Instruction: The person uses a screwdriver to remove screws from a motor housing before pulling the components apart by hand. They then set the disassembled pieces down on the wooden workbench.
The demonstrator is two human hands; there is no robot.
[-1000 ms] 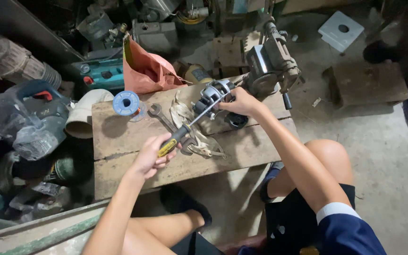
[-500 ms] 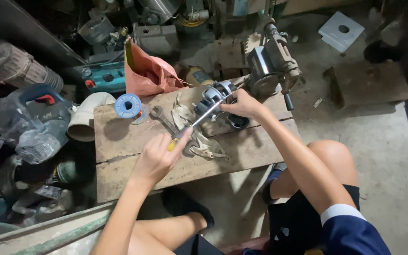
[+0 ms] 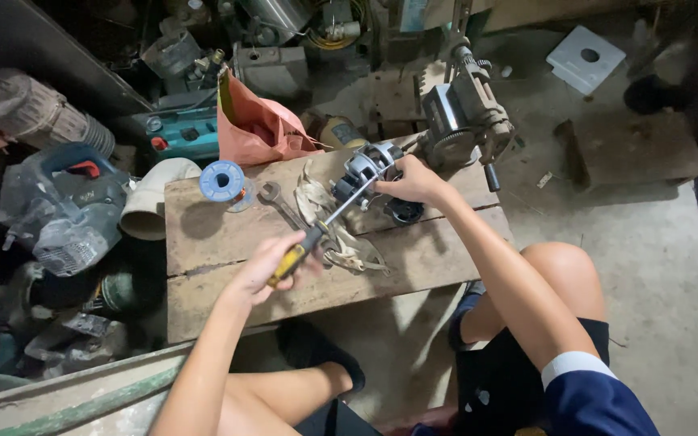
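On a low wooden bench [image 3: 228,234] lie a small electric motor [image 3: 365,168], a heap of pale rags [image 3: 329,226], a blue wire spool [image 3: 223,181] and a wrench [image 3: 278,202]. At the far edge, the right hand [image 3: 415,182] covers the motor's near side, fingers curled around it. Nearer, the left hand [image 3: 272,266] is closed on a screwdriver [image 3: 325,228]; its yellow-and-black handle is mostly hidden in the fist, and the tip, at the motor, is hard to make out.

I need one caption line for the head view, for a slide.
Left hand drives a screwdriver into a small motor steadied by the right hand.
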